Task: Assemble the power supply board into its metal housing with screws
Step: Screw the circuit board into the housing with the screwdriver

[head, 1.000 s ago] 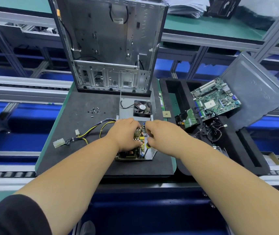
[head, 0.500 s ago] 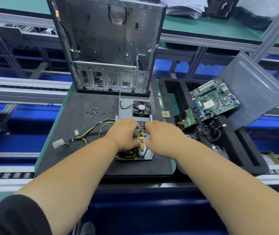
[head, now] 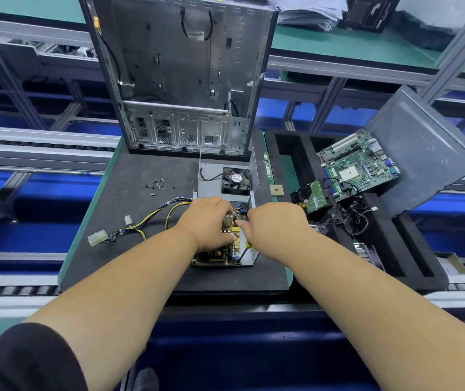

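My left hand curled over the power supply board in its metal housing, my right hand pinching something small I cannot tell at the board, loose screws on the surface nearby

Head view, seemingly steeply downward.

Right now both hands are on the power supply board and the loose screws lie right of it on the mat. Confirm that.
Not quite. The head view shows the loose screws left of the power supply board, further back on the mat. Both the left hand and right hand are on the board.
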Tool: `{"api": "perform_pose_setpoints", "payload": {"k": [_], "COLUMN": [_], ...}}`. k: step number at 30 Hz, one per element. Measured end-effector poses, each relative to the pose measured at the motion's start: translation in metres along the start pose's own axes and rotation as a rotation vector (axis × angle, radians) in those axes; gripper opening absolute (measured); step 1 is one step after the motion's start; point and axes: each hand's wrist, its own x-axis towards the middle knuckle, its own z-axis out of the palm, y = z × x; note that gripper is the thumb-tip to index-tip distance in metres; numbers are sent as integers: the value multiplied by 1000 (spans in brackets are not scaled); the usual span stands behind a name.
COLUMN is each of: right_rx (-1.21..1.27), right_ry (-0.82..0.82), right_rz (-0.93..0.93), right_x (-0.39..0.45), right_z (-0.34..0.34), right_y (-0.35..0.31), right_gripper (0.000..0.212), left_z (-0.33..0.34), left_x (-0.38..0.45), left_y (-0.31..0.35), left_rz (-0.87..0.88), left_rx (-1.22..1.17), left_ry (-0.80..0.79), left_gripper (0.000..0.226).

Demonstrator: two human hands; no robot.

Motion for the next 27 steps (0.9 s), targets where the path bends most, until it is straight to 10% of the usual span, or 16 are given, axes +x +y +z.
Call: {"api": "perform_pose_setpoints", "payload": {"k": [6,18,27], "right_rx": [261,-21,284], "right_ry": [-90,-35,-98], "right_rz": [-165,3,-152], "right_x": [-5,3,-4], "right_z": [-15,-2,-12], "right_y": [6,5,12], "right_gripper": [24,51,17], "left_z": [-1,-1,0], "left_x": [-1,0,1], "left_y": [0,0,-1], "left_rz": [6,0,10], "left_rx": [17,0,16], "left_ry": [0,-5,3], "left_gripper": [61,62,64]}}
